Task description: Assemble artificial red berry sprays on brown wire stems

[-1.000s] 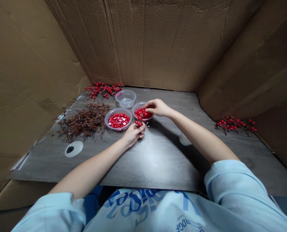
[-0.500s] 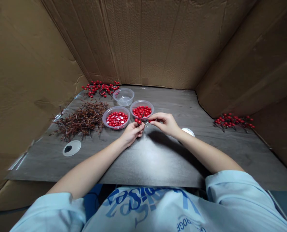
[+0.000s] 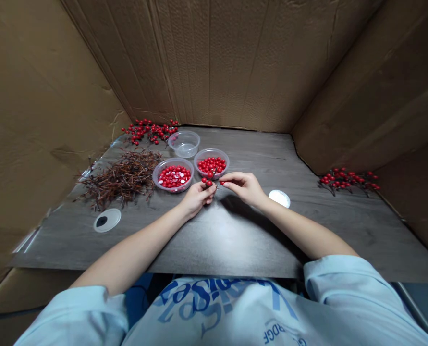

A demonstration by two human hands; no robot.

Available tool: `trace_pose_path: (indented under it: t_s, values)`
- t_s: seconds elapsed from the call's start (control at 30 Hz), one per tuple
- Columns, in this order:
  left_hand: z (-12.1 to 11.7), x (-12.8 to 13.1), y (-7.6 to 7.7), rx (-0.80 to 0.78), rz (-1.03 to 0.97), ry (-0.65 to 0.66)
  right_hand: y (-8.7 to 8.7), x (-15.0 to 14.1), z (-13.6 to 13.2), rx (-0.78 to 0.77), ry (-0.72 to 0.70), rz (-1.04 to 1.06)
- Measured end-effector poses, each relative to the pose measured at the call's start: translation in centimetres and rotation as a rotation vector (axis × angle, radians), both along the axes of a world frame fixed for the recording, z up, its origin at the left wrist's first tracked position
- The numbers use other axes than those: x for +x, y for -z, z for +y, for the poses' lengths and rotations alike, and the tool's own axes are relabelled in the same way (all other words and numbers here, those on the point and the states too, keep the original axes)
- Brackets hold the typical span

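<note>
Between thumb and fingers, my left hand pinches a small brown artificial twig that carries a few red berries. My right hand is closed at the fingertips on a single red berry, close to the twig's bare tips on its right side. Just beyond the hands stands a clear plastic bowl of red berries. A second clear bowl, to the left of it, holds red berries mixed with white pieces.
A heap of bare brown twigs lies on the left. Berried sprigs lie at the back left and far right. There is an unfilled clear bowl, a round lid and a white dish. Cardboard walls enclose the table.
One more red berry shows on the twig in my left hand. My right hand has shifted slightly left and down, still with a berry at its fingertips.
</note>
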State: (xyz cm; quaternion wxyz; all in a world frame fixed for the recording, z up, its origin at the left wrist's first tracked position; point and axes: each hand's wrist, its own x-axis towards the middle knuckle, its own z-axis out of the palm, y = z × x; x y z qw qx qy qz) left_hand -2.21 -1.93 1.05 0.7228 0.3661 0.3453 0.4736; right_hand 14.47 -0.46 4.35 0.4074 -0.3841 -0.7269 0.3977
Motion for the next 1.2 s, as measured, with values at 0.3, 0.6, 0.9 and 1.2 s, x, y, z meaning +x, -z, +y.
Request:
trace_pose_path:
  t_s: [0.3,0.6,0.9,1.2]
  values:
    - [0.2,-0.1,0.1,0.026,0.017,0.020,0.1,0.0,-0.1,0.040,0.009,-0.043]
    - [0.2,-0.1,0.0,0.022,-0.018,-0.006,0.9,0.0,-0.7,-0.058,0.129,0.181]
    - [0.2,-0.1,0.2,0.020,-0.019,-0.012,1.8,-1.0,-1.7,-0.359,0.125,0.380]
    - [0.1,0.0,0.0,0.034,0.005,0.000,2.1,-1.1,-1.8,-0.326,0.129,0.391]
